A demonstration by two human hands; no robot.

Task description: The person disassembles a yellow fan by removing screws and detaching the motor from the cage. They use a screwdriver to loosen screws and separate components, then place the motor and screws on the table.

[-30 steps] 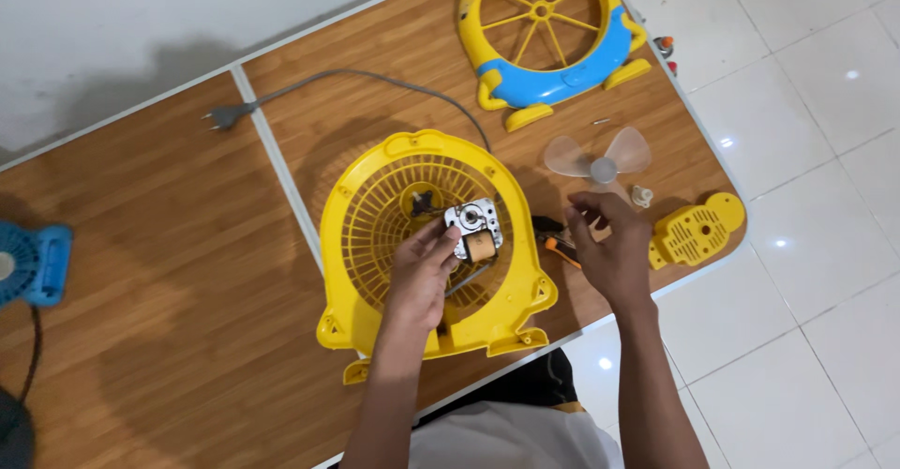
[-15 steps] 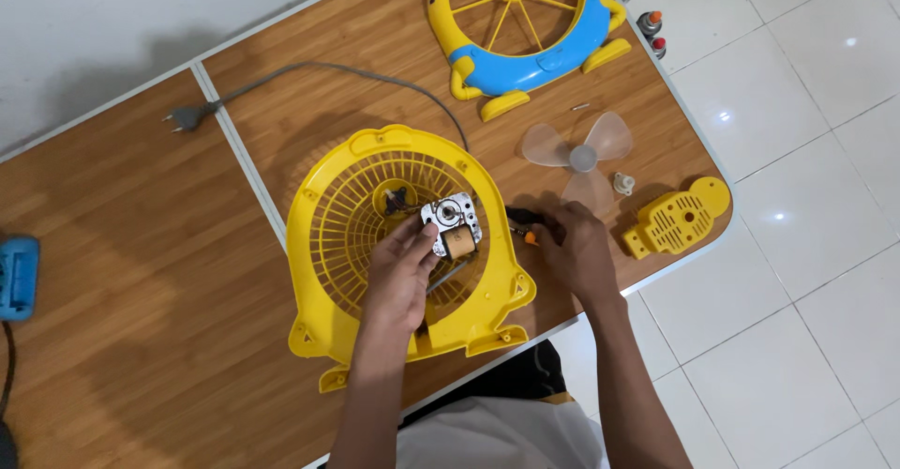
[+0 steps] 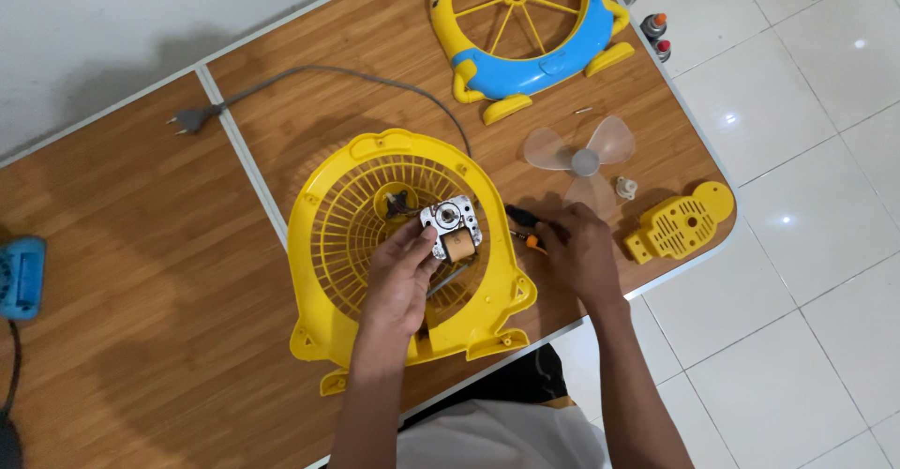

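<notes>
- Left hand (image 3: 401, 277): reaches up from the near edge of the table (image 3: 141, 356), fingers curled around the small fan motor (image 3: 452, 227), gripping it over the middle of the grille.
- Right hand (image 3: 579, 251): rests palm down near the table's near right edge, closed over a screwdriver (image 3: 521, 228) with a black and orange handle.
- Fan motor: a silver metal frame with a copper-coloured coil, sitting at the centre of the yellow fan housing (image 3: 323, 244), which lies flat close to the near edge.
- Grey power cord (image 3: 375, 83): runs from the housing toward the far edge and ends in a plug (image 3: 190, 122).
- Hidden: the screwdriver's tip lies under the right hand; the motor's near side is covered by the left fingers.
</notes>
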